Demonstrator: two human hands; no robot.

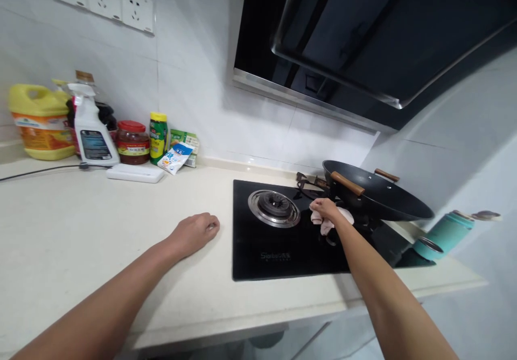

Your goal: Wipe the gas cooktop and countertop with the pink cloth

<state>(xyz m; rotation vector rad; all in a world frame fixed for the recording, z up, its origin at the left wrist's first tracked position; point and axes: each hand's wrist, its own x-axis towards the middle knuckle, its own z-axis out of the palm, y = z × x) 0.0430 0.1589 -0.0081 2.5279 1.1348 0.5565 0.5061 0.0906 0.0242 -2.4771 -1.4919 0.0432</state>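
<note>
My right hand [324,209] is closed on a pale pink cloth [323,224], pressed against the black glass gas hob [262,263]. Left of that hand lies the round metal burner [274,207], with no pot support on it. A large black wok [375,190] with wooden handles stands over the other burner, just beyond my right hand. My left hand [197,234] rests on the pale countertop [100,231], left of the hob, its fingers curled in. I see nothing in it. A dark pot support [311,188] lies at the back of the hob, partly behind the wok.
Along the wall stand a yellow jug [42,128], a white spray bottle [92,128], a red-lidded jar [133,145], a green shaker bottle [158,136] and a white packet [175,157]. A turquoise container [448,231] is at the right. The dark range hood [343,42] overhangs the hob.
</note>
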